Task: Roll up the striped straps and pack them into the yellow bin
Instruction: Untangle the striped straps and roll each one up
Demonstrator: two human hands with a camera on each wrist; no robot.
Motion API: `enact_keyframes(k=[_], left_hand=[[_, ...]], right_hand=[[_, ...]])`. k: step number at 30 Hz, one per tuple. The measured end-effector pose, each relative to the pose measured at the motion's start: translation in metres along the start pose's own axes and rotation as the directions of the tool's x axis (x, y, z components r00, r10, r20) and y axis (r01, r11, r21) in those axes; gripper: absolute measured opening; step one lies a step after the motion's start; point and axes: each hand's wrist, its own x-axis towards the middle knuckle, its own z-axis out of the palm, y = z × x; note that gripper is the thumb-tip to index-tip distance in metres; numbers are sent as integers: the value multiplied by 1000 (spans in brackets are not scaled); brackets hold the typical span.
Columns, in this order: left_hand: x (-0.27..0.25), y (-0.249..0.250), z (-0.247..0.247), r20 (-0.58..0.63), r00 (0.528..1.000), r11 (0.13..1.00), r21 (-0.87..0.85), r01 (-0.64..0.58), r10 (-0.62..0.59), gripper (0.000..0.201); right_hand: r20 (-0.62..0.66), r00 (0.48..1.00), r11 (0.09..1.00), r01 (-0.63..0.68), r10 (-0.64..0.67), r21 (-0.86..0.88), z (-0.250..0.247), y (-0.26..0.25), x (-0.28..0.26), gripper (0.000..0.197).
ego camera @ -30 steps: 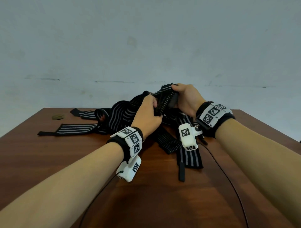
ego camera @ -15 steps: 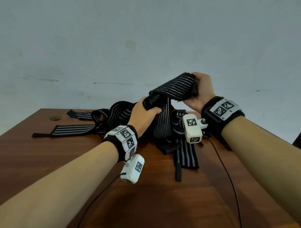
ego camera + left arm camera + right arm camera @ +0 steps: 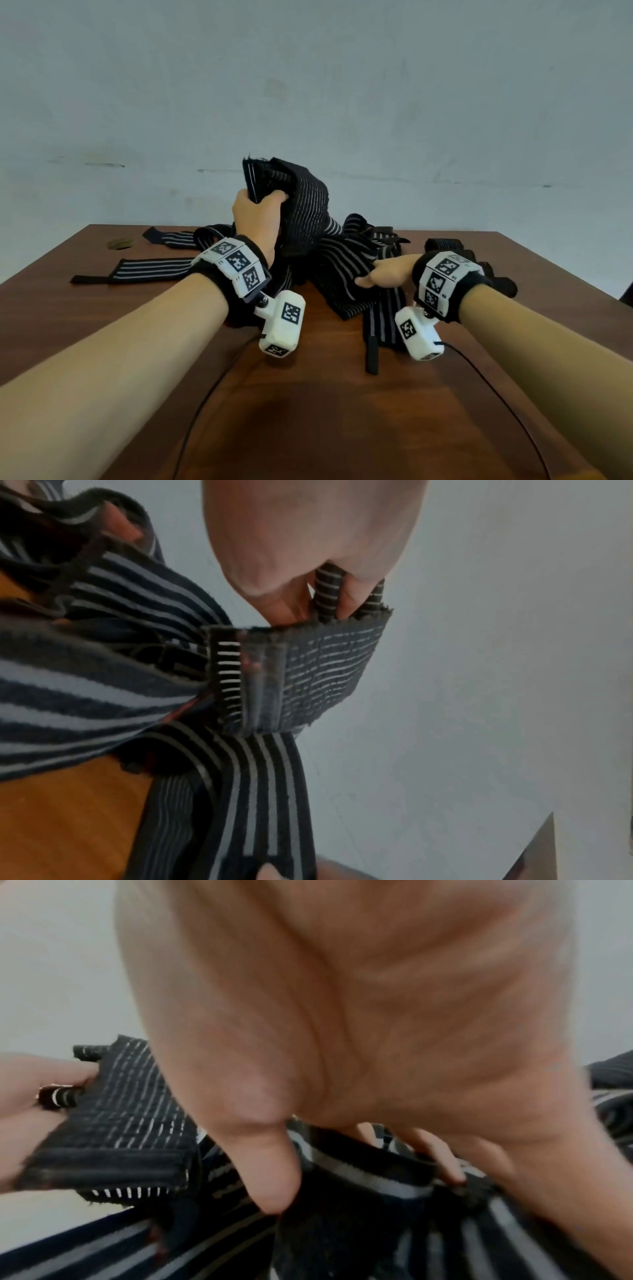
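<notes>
Several black straps with grey stripes lie in a tangled pile [image 3: 346, 267] at the middle of the table. My left hand [image 3: 257, 216] grips the end of one striped strap [image 3: 305, 212] and holds it up above the pile; the left wrist view shows the fingers [image 3: 308, 547] curled over its frayed end [image 3: 325, 669]. My right hand [image 3: 387, 274] is low on the right side of the pile. In the right wrist view its thumb [image 3: 270, 1172] and fingers pinch a fold of another strap [image 3: 359, 1191]. The yellow bin is not in view.
The brown wooden table [image 3: 325, 428] ends at a pale wall. One strap [image 3: 150, 269] lies flat at the left, with a small brownish object [image 3: 120, 244] behind it. More dark strap ends [image 3: 443, 244] lie at the right. Thin cables [image 3: 212, 383] run across the table's near part.
My right hand let go of the raised strap and dropped onto the pile. My left hand lifted the strap end higher and holds it alone.
</notes>
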Motion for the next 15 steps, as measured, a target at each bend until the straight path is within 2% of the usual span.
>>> enact_keyframes(k=[1,2,4,5,7,8,9,10,12,13,15], left_hand=[[-1,-1,0,-4,1000,1000,-10,15,-15,26],[-2,-2,0,-4,1000,1000,-13,27,-27,26],[-4,-4,0,33,998,998,-10,56,-56,28],[-4,-4,0,70,995,997,-13,74,-73,29],[-1,-1,-3,132,988,996,-17,86,-83,32],[1,1,-5,148,986,997,-10,80,-78,33],[4,1,-7,157,985,997,-8,73,-71,33],[6,2,-8,167,983,997,-16,73,-70,32],[9,3,-11,208,974,992,-58,108,-94,31],[9,4,-12,232,967,988,-79,130,-109,31],[9,6,-16,265,956,984,-89,154,-125,32]], right_hand=[[-45,998,999,35,-34,29,3,-3,2,64],[-91,992,986,104,-93,128,4,-4,8,61],[-191,970,899,215,-151,381,7,-5,21,62],[-224,966,891,209,-126,403,7,-8,23,72],[-292,949,887,235,-121,396,-1,-4,54,112],[-333,933,877,270,-136,397,-6,-12,53,122],[-411,895,856,342,-172,386,-10,-24,42,117],[-510,834,846,418,-212,330,-12,-35,30,102],[-601,735,751,579,-313,317,-18,-53,15,75],[-594,704,677,655,-388,334,-19,-57,12,74],[-570,582,580,786,-580,212,-24,-63,10,87]])
